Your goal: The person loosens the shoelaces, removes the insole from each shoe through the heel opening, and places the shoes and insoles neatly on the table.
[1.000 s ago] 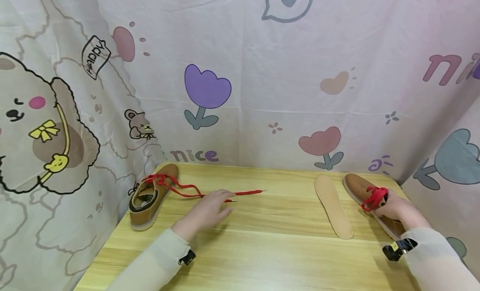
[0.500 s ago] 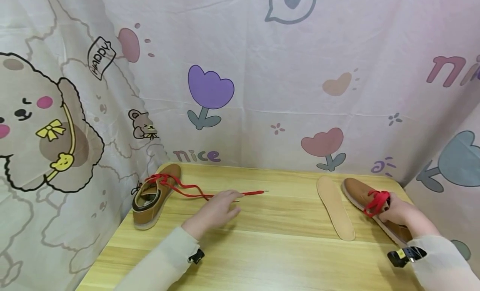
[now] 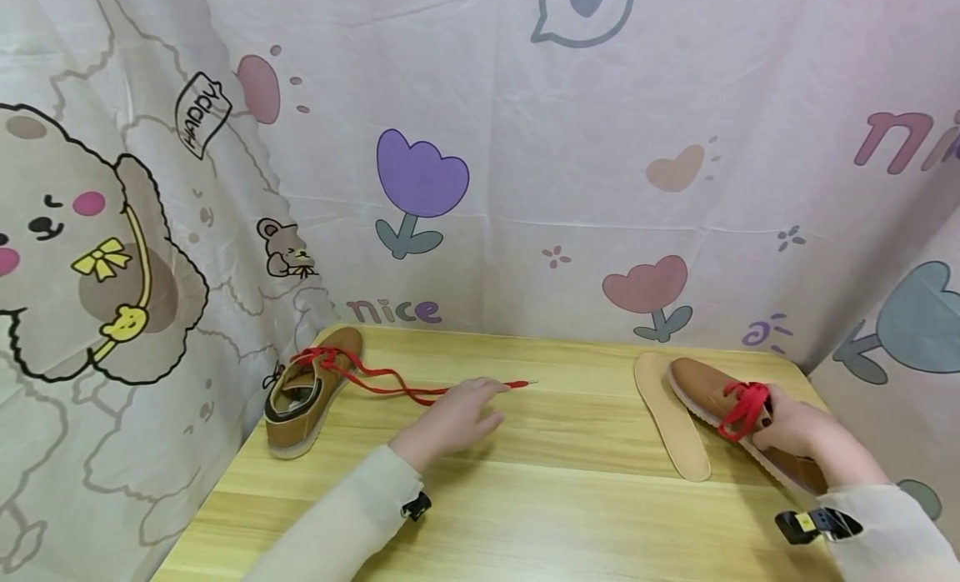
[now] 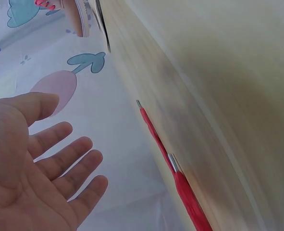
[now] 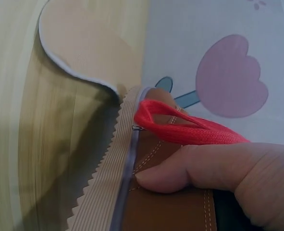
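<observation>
My right hand [image 3: 802,432] grips a brown shoe [image 3: 701,380] at the right of the table, around its middle. In the right wrist view the thumb [image 5: 168,175] presses the side of the shoe, just below its red bow [image 5: 190,130]. Beside that shoe lies a tan insole [image 3: 670,423], partly covered by the toe in the head view. My left hand [image 3: 453,419], fingers relaxed and apart, hovers over the table near loose red laces [image 3: 381,390]. These run from a second brown shoe [image 3: 296,436] at the left. Nothing is in the left palm [image 4: 21,178].
A pale wooden table [image 3: 525,499] carries everything. Printed cloth [image 3: 510,190] hangs behind it and along both sides. Metal-tipped lace ends [image 4: 174,163] lie on the wood below the left hand.
My right hand has shifted the gripped shoe left, toward the insole, so its toe now overlaps it in view. The left hand has drifted right along the laces. The left shoe stays put.
</observation>
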`<state>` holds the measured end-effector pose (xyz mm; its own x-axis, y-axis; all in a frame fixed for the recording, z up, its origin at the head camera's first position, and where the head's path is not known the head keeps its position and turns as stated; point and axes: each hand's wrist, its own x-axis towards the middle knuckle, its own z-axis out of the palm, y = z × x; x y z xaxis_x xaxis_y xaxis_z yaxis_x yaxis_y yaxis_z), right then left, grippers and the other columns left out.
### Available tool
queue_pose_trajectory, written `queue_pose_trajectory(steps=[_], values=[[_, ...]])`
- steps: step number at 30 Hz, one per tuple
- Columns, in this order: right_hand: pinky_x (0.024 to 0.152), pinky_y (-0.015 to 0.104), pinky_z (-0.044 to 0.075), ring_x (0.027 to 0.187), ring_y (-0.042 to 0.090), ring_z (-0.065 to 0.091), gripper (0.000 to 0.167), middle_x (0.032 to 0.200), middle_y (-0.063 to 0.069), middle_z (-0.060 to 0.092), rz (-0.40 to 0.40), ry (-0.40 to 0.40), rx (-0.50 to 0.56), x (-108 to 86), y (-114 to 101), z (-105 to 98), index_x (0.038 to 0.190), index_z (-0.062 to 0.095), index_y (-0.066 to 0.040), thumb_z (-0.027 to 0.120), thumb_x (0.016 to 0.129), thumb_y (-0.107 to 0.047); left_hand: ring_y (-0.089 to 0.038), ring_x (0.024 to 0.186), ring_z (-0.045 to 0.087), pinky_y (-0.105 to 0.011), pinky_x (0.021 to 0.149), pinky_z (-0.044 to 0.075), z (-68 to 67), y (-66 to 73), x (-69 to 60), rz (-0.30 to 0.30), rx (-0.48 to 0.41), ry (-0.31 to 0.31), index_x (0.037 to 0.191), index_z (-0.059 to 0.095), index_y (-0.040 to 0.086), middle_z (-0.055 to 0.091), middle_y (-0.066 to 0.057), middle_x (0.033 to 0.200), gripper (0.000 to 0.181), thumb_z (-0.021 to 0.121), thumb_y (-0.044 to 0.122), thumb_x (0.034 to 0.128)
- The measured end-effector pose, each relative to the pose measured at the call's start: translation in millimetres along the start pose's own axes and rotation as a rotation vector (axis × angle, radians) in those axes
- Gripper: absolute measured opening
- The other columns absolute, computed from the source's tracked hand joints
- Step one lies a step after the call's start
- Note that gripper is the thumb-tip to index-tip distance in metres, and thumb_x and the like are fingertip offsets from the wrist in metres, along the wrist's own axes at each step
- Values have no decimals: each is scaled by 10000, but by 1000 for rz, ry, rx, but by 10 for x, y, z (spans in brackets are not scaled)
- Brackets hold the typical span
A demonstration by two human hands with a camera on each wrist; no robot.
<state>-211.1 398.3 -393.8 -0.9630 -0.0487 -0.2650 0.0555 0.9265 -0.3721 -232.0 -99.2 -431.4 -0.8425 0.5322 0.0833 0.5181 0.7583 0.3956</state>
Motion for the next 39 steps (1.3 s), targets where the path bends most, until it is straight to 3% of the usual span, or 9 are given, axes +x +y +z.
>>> queue_pose_trajectory(steps=[7, 14, 22, 28, 34, 39], values=[[676, 441, 470, 837, 401, 541, 840, 1091, 402, 554, -20, -6, -25, -60, -109, 7, 1331, 244, 181, 763, 770, -170, -261, 1362, 473, -446, 1127, 374, 34, 87, 91, 16, 6, -4, 1476, 502, 166, 514, -44, 1480, 492, 576, 344, 1023], [689, 498, 488, 850, 418, 573, 822, 1039, 355, 597, -62, 31, -82, -107, -227, 25, 1321, 306, 155, 772, 740, -194, -249, 1379, 455, -433, 1139, 359, 31, 174, 162, 36, 6, -6, 1488, 487, 163, 494, -47, 1499, 499, 551, 361, 1035], [630, 420, 428, 757, 306, 517, 868, 854, 112, 566, -109, 25, -88, -188, -428, 68, 1408, 273, 103, 765, 746, -166, -238, 1381, 454, -418, 1144, 354, 86, 252, 241, 53, 3, 3, 1482, 493, 175, 493, -40, 1502, 486, 543, 368, 1039], [665, 437, 456, 786, 298, 535, 889, 915, 123, 594, -156, 2, -63, -227, -554, 81, 1419, 275, 118, 772, 731, -147, -233, 1392, 442, -411, 1149, 347, 142, 352, 329, 75, -29, 6, 1473, 501, 165, 493, -44, 1502, 482, 506, 399, 1051], [693, 493, 494, 836, 326, 566, 902, 1020, 223, 618, -172, 6, -83, -231, -671, 122, 1436, 304, 91, 793, 725, -172, -222, 1404, 425, -399, 1156, 334, 227, 456, 433, 77, -75, 0, 1483, 490, 175, 475, -23, 1517, 485, 499, 400, 1053], [658, 468, 479, 789, 299, 556, 901, 981, 188, 620, -183, 15, -93, -252, -762, 166, 1447, 326, 56, 800, 714, -167, -209, 1409, 415, -392, 1160, 326, 285, 528, 519, 101, -58, 19, 1477, 496, 172, 479, -3, 1513, 497, 475, 433, 1055]])
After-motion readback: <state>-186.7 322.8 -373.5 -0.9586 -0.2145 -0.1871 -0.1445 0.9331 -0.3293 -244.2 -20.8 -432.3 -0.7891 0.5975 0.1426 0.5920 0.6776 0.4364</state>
